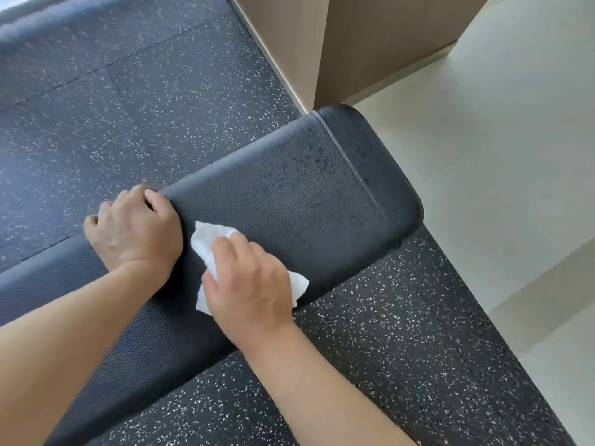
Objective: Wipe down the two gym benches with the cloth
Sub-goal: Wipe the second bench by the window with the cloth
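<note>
A black padded gym bench [302, 188] runs from the lower left to the upper right, its rounded end near a wooden wall corner. Dark wet specks show on the pad near that end. My left hand [135, 230] grips the bench's far edge, fingers curled over it. My right hand [248, 284] presses a crumpled white cloth [209, 239] onto the middle of the pad, and the cloth sticks out on both sides of the hand. Only one bench is in view.
Speckled black rubber flooring [402, 349] surrounds the bench. A wooden panelled corner [322, 53] stands just past the bench's end. Pale smooth floor [499, 140] lies to the right. A dark grey mat or pad edge [64, 24] lies at the top left.
</note>
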`<action>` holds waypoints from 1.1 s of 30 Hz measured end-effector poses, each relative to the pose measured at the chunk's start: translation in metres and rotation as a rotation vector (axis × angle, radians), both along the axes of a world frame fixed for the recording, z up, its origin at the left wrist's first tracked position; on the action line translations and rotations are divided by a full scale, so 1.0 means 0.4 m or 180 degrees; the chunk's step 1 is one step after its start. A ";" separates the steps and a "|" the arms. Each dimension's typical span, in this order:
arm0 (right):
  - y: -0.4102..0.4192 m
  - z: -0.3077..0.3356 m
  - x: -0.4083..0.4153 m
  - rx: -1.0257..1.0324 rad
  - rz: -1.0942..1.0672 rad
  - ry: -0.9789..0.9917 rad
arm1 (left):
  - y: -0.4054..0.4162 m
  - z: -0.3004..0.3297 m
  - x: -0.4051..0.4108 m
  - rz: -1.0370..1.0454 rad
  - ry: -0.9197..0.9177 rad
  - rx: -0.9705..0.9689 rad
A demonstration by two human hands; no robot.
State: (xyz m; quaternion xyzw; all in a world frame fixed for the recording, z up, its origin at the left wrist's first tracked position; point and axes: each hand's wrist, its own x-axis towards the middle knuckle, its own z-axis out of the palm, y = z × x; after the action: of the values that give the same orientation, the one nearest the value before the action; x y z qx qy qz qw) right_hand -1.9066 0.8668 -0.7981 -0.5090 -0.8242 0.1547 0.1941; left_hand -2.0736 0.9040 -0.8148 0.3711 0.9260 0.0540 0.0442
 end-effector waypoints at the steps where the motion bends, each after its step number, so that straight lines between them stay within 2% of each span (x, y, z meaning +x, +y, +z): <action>1: 0.010 -0.003 0.006 -0.0001 0.0087 0.0073 | 0.000 0.001 0.002 0.0002 -0.0004 -0.0004; 4: 0.074 -0.006 0.076 0.0120 0.0252 0.0102 | 0.002 0.004 0.006 -0.0039 -0.0010 -0.0017; 9: 0.325 0.002 0.213 0.0160 -0.1052 0.0103 | 0.004 0.016 0.012 -0.0016 -0.0098 -0.0028; 11: 0.376 0.006 0.176 0.0068 -0.1209 0.0049 | 0.006 0.020 0.017 -0.0005 -0.0127 -0.0021; 13: 0.377 0.005 0.090 0.0037 -0.1036 0.0017 | 0.007 0.021 0.018 -0.0001 -0.0127 -0.0027; 18: 0.295 0.018 -0.136 -0.0056 -0.0038 0.0030 | 0.006 0.014 0.015 0.0063 -0.0164 -0.0065; 22: 0.287 0.016 -0.092 -0.0062 0.0594 0.0063 | 0.007 0.016 0.016 0.0097 -0.0166 -0.0079; 24: 0.352 0.004 0.016 0.0097 0.0362 -0.0053 | 0.006 0.012 0.015 0.0101 -0.0135 -0.0035; 26: 0.432 0.004 0.117 0.0225 -0.0344 -0.0104 | 0.004 0.009 0.014 0.0121 -0.0127 0.0008; 29: 0.491 0.011 0.139 0.0018 -0.1016 -0.0176 | 0.006 0.011 0.013 0.0131 -0.0202 -0.0031; 31: 0.479 0.012 0.072 -0.0088 -0.1152 -0.0251 | 0.004 0.013 0.010 0.0103 -0.0224 -0.0062; 33: 0.443 0.018 -0.022 -0.0236 -0.0852 -0.0451 | 0.004 0.016 0.008 0.0104 -0.0255 -0.0079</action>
State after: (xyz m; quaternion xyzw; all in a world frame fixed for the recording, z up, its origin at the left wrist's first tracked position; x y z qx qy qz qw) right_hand -1.9153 1.0442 -0.7909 -0.6307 -0.7544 0.1215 0.1355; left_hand -2.0706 0.9055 -0.8084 0.3528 0.9300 0.0581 0.0850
